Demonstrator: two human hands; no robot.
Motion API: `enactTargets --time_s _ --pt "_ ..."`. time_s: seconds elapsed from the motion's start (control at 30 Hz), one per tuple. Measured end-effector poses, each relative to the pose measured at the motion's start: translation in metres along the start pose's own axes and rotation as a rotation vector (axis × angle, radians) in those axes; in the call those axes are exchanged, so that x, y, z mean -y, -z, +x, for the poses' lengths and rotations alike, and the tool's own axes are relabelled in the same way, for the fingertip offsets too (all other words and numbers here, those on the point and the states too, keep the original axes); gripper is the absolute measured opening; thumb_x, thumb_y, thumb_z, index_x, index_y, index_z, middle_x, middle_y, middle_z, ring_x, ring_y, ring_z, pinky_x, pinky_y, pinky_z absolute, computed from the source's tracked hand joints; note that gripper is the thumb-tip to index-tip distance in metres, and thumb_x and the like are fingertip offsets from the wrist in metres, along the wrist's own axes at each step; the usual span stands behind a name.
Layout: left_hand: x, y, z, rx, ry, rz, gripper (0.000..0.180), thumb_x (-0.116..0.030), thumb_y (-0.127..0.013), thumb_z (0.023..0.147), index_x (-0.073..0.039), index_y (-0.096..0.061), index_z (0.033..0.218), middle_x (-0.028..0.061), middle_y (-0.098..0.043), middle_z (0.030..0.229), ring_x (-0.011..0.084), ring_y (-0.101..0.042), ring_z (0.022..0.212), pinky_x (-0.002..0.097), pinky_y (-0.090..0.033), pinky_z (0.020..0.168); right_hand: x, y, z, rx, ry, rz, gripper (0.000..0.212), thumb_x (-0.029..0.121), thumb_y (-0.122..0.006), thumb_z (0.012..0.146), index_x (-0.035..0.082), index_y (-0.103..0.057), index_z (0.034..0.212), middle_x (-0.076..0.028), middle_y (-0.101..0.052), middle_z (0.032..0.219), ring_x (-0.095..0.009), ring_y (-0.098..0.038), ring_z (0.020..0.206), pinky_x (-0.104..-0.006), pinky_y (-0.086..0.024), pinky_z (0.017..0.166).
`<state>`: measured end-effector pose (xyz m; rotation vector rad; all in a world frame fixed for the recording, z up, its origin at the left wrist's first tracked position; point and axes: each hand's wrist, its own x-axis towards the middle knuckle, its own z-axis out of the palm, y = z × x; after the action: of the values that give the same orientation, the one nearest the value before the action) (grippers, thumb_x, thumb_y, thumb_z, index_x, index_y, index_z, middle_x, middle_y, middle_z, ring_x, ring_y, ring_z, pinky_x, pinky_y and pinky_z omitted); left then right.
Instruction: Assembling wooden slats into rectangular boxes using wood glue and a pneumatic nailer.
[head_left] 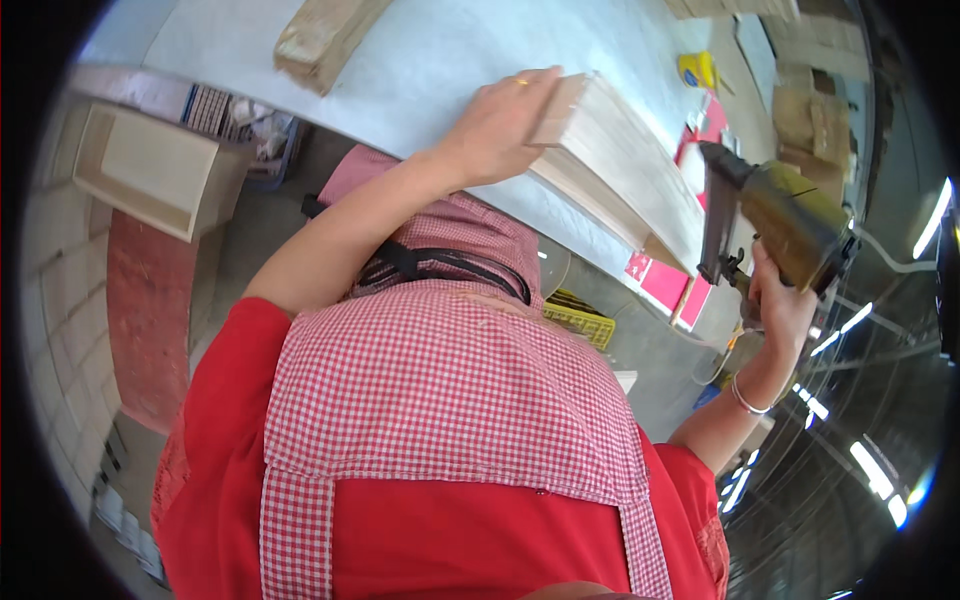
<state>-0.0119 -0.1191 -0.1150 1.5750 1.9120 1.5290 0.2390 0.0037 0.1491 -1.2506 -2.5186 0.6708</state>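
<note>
A long pale wooden box (630, 160) rests on the light worktable (430, 70), angled away to the right. At its left end, my left hand (502, 125) is closed around the end board, with a ring on one finger and the thumb side partly hidden. My right hand (780, 300) is wrapped round the handle of a nail gun (795, 215), raised in the air off the box's right end. The gun's dark magazine (717, 220) stands apart from the wood. A pale hose trails from near the gun's handle.
A wooden block (328, 40) lies on the table's far left. A yellow tub (697, 70) and pink-red sheets (665, 283) are on the right. An open wooden drawer (145, 165) sits at the left above a red board (150, 315). A yellow crate (580, 318) stands below the table.
</note>
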Motion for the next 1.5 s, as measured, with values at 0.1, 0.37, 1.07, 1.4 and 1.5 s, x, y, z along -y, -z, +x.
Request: enactTargets --time_s 0.1,0.37,1.07,1.4,1.5 --pt "0.006 0.015 0.001 0.118 0.031 -0.090 0.085 -0.013 -0.073 0.078 -0.002 -0.031 0.151 0.0227 -0.047 0.144 0.0358 -0.045 0.136 0.0430 -0.037 0.112 -0.036 0.014 -0.011 -0.326 -0.256 -0.077 0.024 0.024 -0.078 0.088 0.003 -0.064 0.090 0.000 -0.061 0.065 -0.007 -0.053 0.050 -0.0267 -0.040 0.047" --pt "0.004 0.061 0.028 0.415 0.108 -0.320 0.100 -0.020 -0.080 0.070 -0.005 -0.029 0.155 0.0177 -0.042 0.152 0.0307 -0.040 0.142 0.0424 -0.032 0.118 -0.211 -0.015 -0.064 -0.330 -0.406 -0.262 0.042 0.018 -0.069 0.081 -0.002 -0.060 0.117 -0.022 -0.069 0.089 -0.036 -0.068 0.081 -0.0443 -0.053 0.074" --pt "0.015 0.118 0.055 0.148 -0.501 0.534 0.086 0.003 -0.076 0.067 -0.013 -0.043 0.144 0.0110 -0.049 0.148 0.0319 -0.046 0.137 0.0474 -0.036 0.112 -0.236 -0.118 -0.018 -0.365 -0.576 -0.417 0.065 0.034 -0.075 0.082 0.001 -0.052 0.132 -0.032 -0.068 0.108 -0.046 -0.066 0.103 -0.0522 -0.053 0.086" --pt "-0.028 0.100 0.040 0.042 -0.313 0.761 0.044 -0.001 -0.071 0.078 -0.009 -0.065 0.120 0.0097 -0.056 0.139 0.0332 -0.049 0.133 0.0450 -0.040 0.107 -0.238 -0.090 0.004 -0.438 -0.379 -0.239 0.044 0.032 -0.074 0.084 -0.001 -0.067 0.113 -0.020 -0.070 0.103 -0.041 -0.066 0.092 -0.0472 -0.052 0.086" --pt "-0.047 0.068 0.046 0.076 -0.343 0.558 0.030 -0.008 -0.074 0.080 -0.011 -0.071 0.110 0.0067 -0.064 0.118 0.0297 -0.054 0.122 0.0442 -0.041 0.101 -0.245 -0.095 0.042 -0.545 -0.109 -0.251 0.043 0.032 -0.074 0.085 0.000 -0.069 0.112 -0.020 -0.068 0.106 -0.040 -0.065 0.096 -0.0463 -0.052 0.088"
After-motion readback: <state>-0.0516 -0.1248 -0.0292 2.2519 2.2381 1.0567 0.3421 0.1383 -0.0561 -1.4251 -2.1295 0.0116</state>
